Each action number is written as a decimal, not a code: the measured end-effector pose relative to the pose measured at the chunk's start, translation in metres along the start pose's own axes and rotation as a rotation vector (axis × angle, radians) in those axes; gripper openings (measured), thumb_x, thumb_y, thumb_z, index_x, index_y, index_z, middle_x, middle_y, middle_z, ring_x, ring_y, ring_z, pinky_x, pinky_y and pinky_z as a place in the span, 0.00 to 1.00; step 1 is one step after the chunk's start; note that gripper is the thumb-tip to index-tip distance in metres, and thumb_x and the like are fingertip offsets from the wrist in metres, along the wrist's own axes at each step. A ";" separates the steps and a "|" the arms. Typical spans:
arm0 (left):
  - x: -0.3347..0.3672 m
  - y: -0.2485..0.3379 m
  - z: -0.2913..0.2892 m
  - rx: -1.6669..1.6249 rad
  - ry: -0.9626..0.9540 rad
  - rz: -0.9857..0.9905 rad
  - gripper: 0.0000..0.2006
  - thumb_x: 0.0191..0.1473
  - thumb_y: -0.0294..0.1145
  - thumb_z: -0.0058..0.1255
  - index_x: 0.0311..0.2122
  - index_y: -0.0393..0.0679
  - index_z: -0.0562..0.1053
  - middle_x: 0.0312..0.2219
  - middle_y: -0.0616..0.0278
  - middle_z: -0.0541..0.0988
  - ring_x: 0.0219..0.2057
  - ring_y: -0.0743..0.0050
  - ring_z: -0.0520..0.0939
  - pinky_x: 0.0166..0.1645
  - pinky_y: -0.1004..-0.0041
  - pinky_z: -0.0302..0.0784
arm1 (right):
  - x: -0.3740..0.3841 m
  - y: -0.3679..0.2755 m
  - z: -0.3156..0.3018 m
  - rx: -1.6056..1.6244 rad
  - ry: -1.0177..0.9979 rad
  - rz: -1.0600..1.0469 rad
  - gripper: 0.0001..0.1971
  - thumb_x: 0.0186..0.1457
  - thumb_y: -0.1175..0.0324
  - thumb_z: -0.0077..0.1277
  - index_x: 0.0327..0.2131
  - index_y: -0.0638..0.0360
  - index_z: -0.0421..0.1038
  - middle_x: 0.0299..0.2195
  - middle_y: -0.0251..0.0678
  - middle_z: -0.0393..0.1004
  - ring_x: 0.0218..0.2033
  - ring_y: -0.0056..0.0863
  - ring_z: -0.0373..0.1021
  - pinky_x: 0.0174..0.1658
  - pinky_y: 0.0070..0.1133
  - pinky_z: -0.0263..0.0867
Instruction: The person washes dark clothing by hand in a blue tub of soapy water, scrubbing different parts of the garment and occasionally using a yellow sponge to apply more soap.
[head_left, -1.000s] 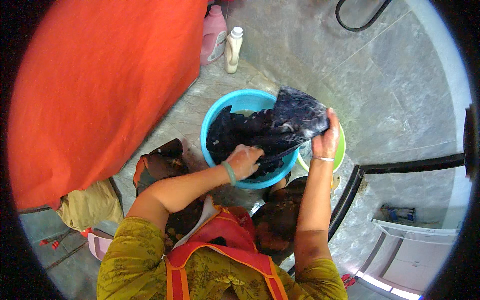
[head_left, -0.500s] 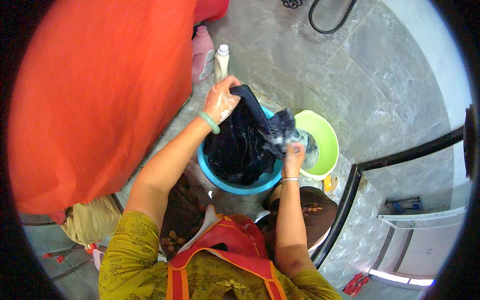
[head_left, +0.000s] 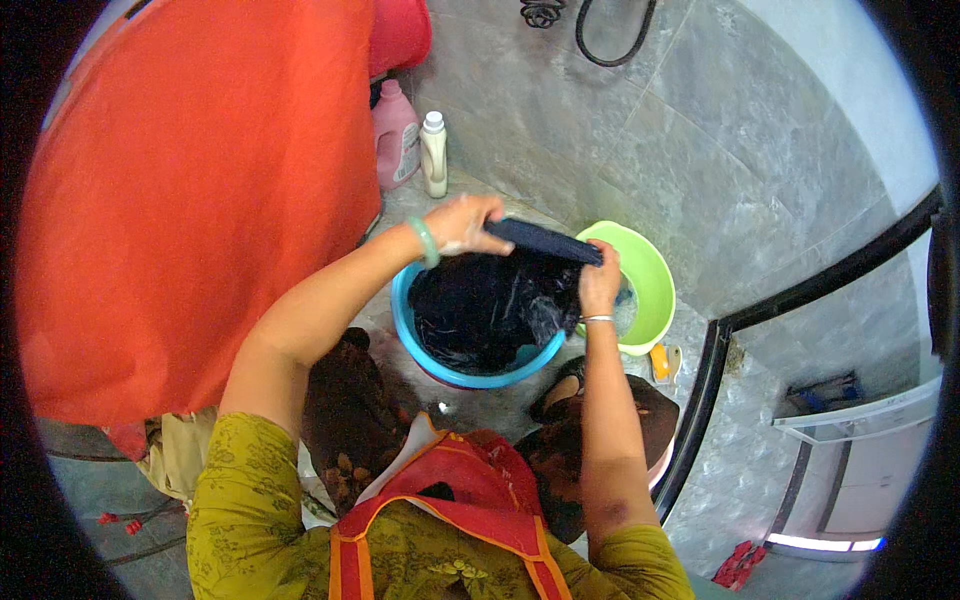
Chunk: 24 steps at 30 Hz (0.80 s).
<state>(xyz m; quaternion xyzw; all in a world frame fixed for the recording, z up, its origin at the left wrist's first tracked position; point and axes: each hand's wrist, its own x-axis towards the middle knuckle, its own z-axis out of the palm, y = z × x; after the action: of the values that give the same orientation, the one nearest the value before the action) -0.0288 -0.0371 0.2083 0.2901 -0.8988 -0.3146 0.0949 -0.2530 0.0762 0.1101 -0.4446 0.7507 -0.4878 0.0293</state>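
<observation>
A dark navy, wet garment (head_left: 480,300) lies bunched in a blue basin (head_left: 470,379), and a folded band of it is stretched between my hands above the far rim. My left hand (head_left: 465,226), slightly blurred and with a green bangle at its wrist, has the band's left end between thumb and fingers. Pinched around the right end is my right hand (head_left: 600,285), with a silver bangle below it. A lime-green basin (head_left: 655,290) stands just beyond my right hand, suds and water in it.
A large orange-red cloth (head_left: 200,200) hangs on the left. Behind the blue basin stand a pink bottle (head_left: 396,140) and a slim white bottle (head_left: 434,160). A yellow-handled brush (head_left: 661,363) lies beside the green basin. A black frame edge (head_left: 700,390) runs along the right.
My left hand has come down and toward me, lowering the garment into the blue basin. My right hand has moved up slightly, and the band now stretches sideways between both hands.
</observation>
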 end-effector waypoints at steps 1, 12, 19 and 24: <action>-0.005 -0.034 0.016 0.048 -0.071 0.109 0.27 0.36 0.52 0.57 0.32 0.38 0.65 0.26 0.52 0.71 0.30 0.64 0.72 0.34 0.67 0.66 | 0.001 0.005 -0.002 0.073 0.038 0.002 0.17 0.34 0.81 0.39 0.33 0.59 0.67 0.30 0.44 0.67 0.35 0.42 0.64 0.42 0.27 0.59; 0.051 -0.022 0.024 0.520 0.130 0.180 0.10 0.40 0.27 0.49 0.30 0.39 0.64 0.24 0.47 0.72 0.31 0.46 0.73 0.34 0.57 0.69 | -0.004 0.032 -0.088 0.076 0.285 0.103 0.06 0.33 0.81 0.42 0.19 0.61 0.58 0.18 0.33 0.57 0.21 0.27 0.56 0.28 0.19 0.56; 0.080 -0.031 0.056 -0.024 0.854 -0.147 0.10 0.39 0.26 0.50 0.30 0.41 0.64 0.28 0.48 0.72 0.33 0.48 0.72 0.37 0.61 0.67 | -0.060 -0.039 -0.060 0.104 0.239 -0.206 0.11 0.26 0.81 0.44 0.17 0.59 0.54 0.17 0.37 0.55 0.19 0.34 0.55 0.24 0.24 0.54; 0.012 -0.096 0.204 -1.088 0.693 -0.747 0.17 0.52 0.40 0.38 0.42 0.40 0.68 0.39 0.55 0.72 0.37 0.61 0.73 0.42 0.67 0.68 | -0.121 -0.040 -0.024 0.151 -0.145 -0.098 0.11 0.29 0.78 0.48 0.21 0.58 0.58 0.23 0.39 0.60 0.27 0.41 0.61 0.28 0.30 0.58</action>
<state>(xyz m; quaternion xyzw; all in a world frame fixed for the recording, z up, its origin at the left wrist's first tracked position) -0.0662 -0.0005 -0.0117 0.5707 -0.3762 -0.6170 0.3900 -0.1660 0.1726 0.1059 -0.5113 0.6852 -0.5103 0.0930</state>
